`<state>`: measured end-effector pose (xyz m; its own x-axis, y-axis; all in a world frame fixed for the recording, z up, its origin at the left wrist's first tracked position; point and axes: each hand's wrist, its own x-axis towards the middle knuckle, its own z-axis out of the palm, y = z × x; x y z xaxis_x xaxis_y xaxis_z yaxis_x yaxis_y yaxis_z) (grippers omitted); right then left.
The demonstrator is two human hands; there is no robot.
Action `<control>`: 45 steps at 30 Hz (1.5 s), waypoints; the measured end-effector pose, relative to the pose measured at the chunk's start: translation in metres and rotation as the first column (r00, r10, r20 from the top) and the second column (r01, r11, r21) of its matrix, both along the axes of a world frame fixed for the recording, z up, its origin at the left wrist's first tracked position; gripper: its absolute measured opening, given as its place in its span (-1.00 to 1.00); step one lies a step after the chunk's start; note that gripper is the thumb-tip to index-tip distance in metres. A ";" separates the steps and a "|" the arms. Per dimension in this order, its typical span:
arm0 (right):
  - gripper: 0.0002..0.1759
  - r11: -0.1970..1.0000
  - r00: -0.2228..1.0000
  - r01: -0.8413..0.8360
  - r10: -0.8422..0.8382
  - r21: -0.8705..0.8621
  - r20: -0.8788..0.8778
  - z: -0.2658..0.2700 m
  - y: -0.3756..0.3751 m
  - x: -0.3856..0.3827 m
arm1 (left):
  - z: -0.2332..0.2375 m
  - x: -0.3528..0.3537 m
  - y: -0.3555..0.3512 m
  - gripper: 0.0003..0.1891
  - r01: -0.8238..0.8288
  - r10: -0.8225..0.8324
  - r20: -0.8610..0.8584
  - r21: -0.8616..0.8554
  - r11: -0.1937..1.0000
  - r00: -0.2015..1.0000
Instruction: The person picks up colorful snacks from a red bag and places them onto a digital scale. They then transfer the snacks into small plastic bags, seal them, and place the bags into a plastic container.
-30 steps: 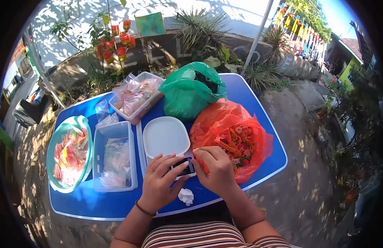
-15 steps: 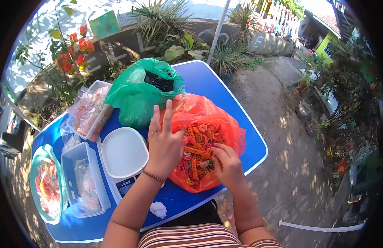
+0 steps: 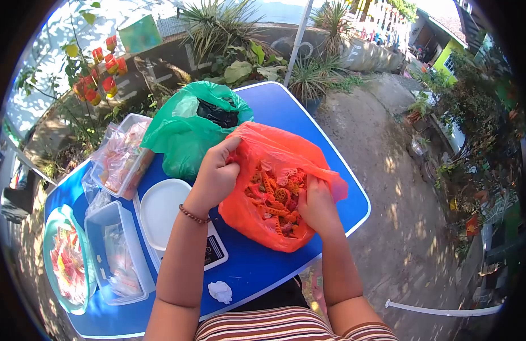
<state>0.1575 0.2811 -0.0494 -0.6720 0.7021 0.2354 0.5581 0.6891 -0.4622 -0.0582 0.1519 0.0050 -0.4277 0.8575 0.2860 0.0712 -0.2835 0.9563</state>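
While both hands, left hand (image 3: 216, 175) and right hand (image 3: 315, 203), clamp the orange bag (image 3: 274, 227) rim, the bag nearly reaches the table (image 3: 285, 108) edge.

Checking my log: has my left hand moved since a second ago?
Yes. The left hand moved right, off the scale, and now grips the orange bag by its rim.

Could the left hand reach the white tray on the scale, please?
Probably yes: the white tray lies bare just beside the left hand, with nothing between them. But that hand grips the rim of the orange bag and would have to let go first.
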 end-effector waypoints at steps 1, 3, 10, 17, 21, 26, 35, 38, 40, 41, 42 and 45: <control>-0.40 1.000 1.000 0.014 -0.014 0.001 -0.015 0.002 0.002 -0.003 | 0.008 0.003 -0.006 -0.47 0.042 -0.044 0.154 0.020 0.999 0.987; -0.44 1.000 0.998 0.023 -0.024 -0.020 -0.056 0.004 0.005 -0.009 | 0.006 0.002 -0.014 -0.47 0.074 -0.072 0.280 0.003 0.997 0.957; -0.67 0.967 0.967 -0.251 0.253 -0.039 0.039 0.018 -0.010 -0.054 | -0.014 0.003 -0.020 -0.54 -0.055 0.054 0.033 0.012 0.998 0.998; -0.43 0.878 0.892 -0.451 0.440 0.163 0.101 -0.033 -0.014 -0.137 | -0.027 -0.005 -0.019 -0.47 -0.226 0.205 -0.334 -0.025 0.974 0.920; -0.41 0.790 0.850 -0.515 0.520 0.334 0.081 -0.046 -0.009 -0.140 | -0.010 0.003 -0.021 -0.58 -0.249 0.263 -0.321 0.085 0.965 0.910; -0.47 0.781 0.964 -0.245 0.259 -0.574 -0.060 0.016 -0.026 -0.088 | 0.000 0.000 -0.029 -0.54 -0.421 0.315 -0.600 -0.040 0.906 0.735; -0.43 0.858 0.979 -0.199 0.193 -0.473 -0.061 0.014 0.033 -0.020 | -0.030 0.005 -0.020 -0.36 -0.566 0.111 -0.782 -0.336 0.753 0.613; -0.41 0.870 0.982 -0.154 0.186 -0.469 0.022 0.021 0.061 -0.040 | -0.043 -0.002 -0.007 -0.39 -0.356 0.036 -0.589 -0.436 0.827 0.807; -0.43 0.883 0.960 -0.124 0.223 -0.452 0.171 0.032 0.064 -0.056 | -0.049 -0.004 -0.004 -0.38 -0.228 0.099 -0.363 -0.333 0.915 0.926; -0.45 0.891 0.948 -0.121 0.235 -0.437 0.215 0.031 0.061 -0.065 | -0.055 -0.007 -0.002 -0.36 -0.163 0.114 -0.204 -0.240 0.957 0.972; -0.47 0.899 0.934 -0.117 0.244 -0.421 0.260 0.030 0.059 -0.074 | -0.058 -0.009 -0.001 -0.34 -0.109 0.105 -0.038 -0.133 0.985 0.994; -0.52 0.965 0.975 -0.190 0.208 -0.182 0.081 0.017 0.063 -0.095 | -0.040 -0.006 -0.004 -0.22 -0.019 -0.033 0.478 0.104 0.994 0.878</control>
